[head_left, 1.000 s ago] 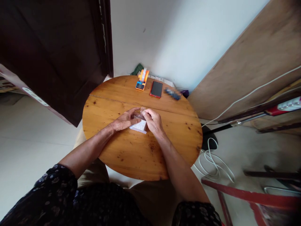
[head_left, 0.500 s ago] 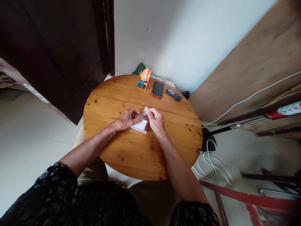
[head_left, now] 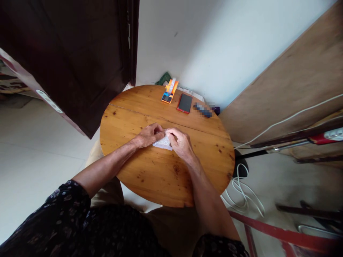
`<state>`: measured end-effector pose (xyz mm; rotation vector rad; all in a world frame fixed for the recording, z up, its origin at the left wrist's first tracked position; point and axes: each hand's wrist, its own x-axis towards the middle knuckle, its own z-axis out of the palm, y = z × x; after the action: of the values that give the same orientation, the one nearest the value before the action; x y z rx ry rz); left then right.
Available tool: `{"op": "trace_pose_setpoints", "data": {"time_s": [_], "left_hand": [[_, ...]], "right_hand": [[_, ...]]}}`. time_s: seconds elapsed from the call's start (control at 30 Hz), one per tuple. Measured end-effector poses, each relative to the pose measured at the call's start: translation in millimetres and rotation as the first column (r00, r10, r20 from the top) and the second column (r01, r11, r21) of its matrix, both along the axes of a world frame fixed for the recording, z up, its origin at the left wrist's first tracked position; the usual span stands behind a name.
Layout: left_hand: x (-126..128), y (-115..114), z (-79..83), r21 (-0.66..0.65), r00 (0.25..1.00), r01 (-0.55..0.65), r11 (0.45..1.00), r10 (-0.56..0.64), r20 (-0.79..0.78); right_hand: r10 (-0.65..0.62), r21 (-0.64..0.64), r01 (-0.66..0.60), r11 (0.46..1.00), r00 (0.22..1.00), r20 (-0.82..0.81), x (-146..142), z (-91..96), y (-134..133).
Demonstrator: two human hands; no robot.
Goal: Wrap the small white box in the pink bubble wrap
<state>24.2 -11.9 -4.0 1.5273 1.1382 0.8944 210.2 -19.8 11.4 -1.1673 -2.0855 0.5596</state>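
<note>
Lying flat mid-way across the round wooden surface, the small white packet sits between the left hand and right hand, both equally near and pinching its far edge, with the orange tape dispenser and red phone farther off.

The surface is warm honey-orange wood, streaked with grain and dotted with dark knots. The packet on it is white with a fine greyish grid pattern. At the far edge sits a bright orange gadget with a blue base and a black face. Beside it lies a phone with a black screen and a red rim. The sleeve is black with a small pale flower print. The door is deep brown and the wall is white. The cable is white on the pale floor, and the bar is red.
</note>
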Motion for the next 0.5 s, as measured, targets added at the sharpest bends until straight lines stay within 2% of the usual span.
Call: {"op": "trace_pose_setpoints", "data": {"time_s": [0.13,0.33,0.5], "left_hand": [[-4,2,-0.7,-0.02,0.999,0.037,0.999,-0.037,0.02],[-10,5,-0.8,-0.071,0.989,0.085,0.994,-0.076,0.129],[-8,4,0.9,-0.084,0.984,0.082,0.993,-0.067,0.166]], "right_hand": [[0.085,0.049,-0.084,0.995,0.996,-0.004,4,1.1,2],[0.165,0.172,-0.177,0.969,0.983,0.081,8,5.1,4],[0.2,0.179,-0.234,0.956,0.961,0.192,11,11.7,-1]]}}
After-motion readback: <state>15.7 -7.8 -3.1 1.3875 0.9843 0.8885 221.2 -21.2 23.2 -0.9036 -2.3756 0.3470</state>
